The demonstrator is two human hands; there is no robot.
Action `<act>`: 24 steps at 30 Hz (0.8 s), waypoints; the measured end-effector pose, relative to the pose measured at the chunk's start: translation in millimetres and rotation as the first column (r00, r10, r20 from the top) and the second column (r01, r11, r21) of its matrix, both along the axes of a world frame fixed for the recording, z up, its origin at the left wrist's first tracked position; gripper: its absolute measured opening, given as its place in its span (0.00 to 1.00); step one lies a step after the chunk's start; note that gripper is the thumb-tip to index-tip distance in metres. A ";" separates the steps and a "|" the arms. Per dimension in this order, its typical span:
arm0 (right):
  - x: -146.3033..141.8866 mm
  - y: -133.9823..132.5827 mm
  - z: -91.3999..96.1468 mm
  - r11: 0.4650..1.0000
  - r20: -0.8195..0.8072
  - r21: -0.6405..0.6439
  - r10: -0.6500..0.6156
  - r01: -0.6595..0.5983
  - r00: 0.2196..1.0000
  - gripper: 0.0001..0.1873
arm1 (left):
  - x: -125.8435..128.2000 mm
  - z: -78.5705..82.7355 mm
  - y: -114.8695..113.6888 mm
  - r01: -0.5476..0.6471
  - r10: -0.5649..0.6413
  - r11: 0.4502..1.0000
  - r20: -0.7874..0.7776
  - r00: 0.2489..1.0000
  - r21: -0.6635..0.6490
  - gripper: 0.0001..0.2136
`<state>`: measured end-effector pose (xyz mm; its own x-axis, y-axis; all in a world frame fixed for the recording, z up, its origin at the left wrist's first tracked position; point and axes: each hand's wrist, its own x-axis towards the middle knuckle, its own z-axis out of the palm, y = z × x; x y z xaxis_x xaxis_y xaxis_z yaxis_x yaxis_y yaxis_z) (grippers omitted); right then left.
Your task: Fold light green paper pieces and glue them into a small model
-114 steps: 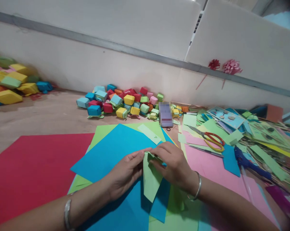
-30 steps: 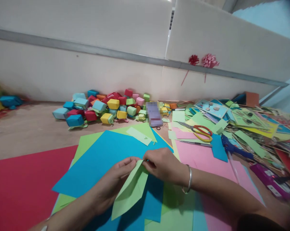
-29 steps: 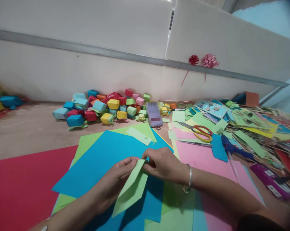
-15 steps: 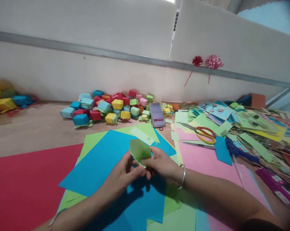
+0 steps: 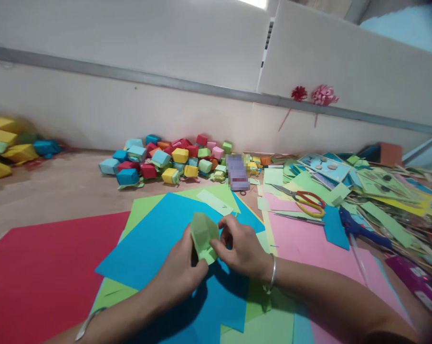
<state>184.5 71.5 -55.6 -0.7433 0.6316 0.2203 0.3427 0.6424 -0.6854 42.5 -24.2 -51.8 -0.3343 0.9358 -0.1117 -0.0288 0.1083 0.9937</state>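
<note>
A small light-green folded paper [image 5: 205, 235], creased and partly curved up, is held above a stack of coloured sheets. My left hand [image 5: 183, 267] grips it from the left and below, thumb at its lower edge. On its right side, my right hand [image 5: 242, 246] has the thumb against the paper and the index finger curled close to the edge. Under both hands lies a blue paper sheet [image 5: 154, 248] on top of green sheets [image 5: 124, 234]. A pale green strip [image 5: 215, 202] rests just beyond the hands.
Folded paper boxes [image 5: 158, 160] in several colours are heaped by the wall. Scissors [image 5: 307, 200], a blue glue gun [image 5: 362, 229], a purple device [image 5: 416, 282] and pink sheets [image 5: 309, 243] lie right. A red sheet [image 5: 51, 267] spreads left. A blurred phone-like object [image 5: 237, 172] stands behind.
The green paper has been turned so its creased inner face shows more. My right fingers have shifted from pinching inside it to its right edge. The view has moved slightly.
</note>
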 end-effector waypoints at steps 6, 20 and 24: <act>-0.5 -2.0 -13.0 0.945 0.036 0.314 0.082 -0.089 0.996 0.05 | -5.1 -3.7 1.0 -0.046 0.042 0.999 -0.286 0.957 -0.008 0.16; -0.7 -3.7 -15.0 0.743 -0.025 0.667 0.090 -0.050 0.996 0.11 | -2.0 4.3 1.3 -0.027 0.030 1.000 -0.277 0.961 0.012 0.05; -0.3 -2.2 -12.4 0.810 -0.074 0.584 0.112 -0.048 0.991 0.10 | -5.1 0.7 1.9 -0.049 0.052 0.999 -0.302 0.952 0.017 0.07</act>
